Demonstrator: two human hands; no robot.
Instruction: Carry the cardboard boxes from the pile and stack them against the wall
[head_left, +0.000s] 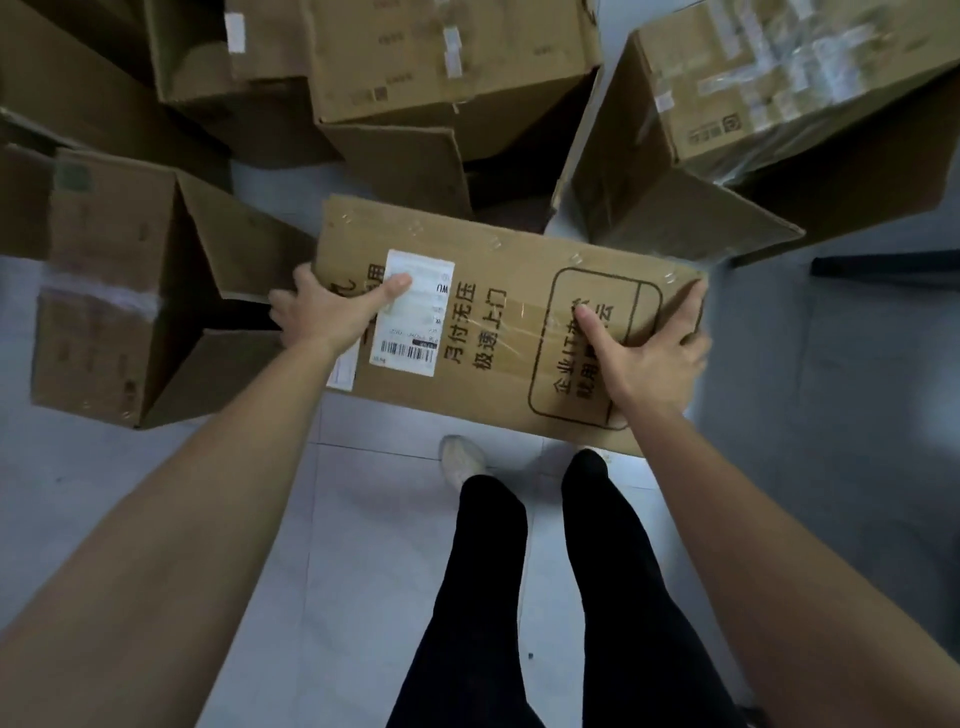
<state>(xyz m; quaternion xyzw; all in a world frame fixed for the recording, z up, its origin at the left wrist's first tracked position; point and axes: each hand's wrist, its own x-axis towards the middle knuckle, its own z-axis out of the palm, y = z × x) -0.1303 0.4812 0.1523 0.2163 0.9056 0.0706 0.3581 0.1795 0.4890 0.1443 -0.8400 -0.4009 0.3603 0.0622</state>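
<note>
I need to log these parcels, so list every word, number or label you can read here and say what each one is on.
"月付无压" and "极速上门": printed on the held box, between the left hand and right hand.
"企业IT...": inside the printed frame on that box; the rest is covered by the right hand.
"WU": on the white shipping label; its barcode and small print are too blurred to read.
Printing and stickers on the pile boxes: too blurred to read.

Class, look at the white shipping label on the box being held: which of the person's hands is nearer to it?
Left. The left hand grips the box's left end with its thumb on the shipping label; the right hand holds the opposite end, away from the label.
</note>
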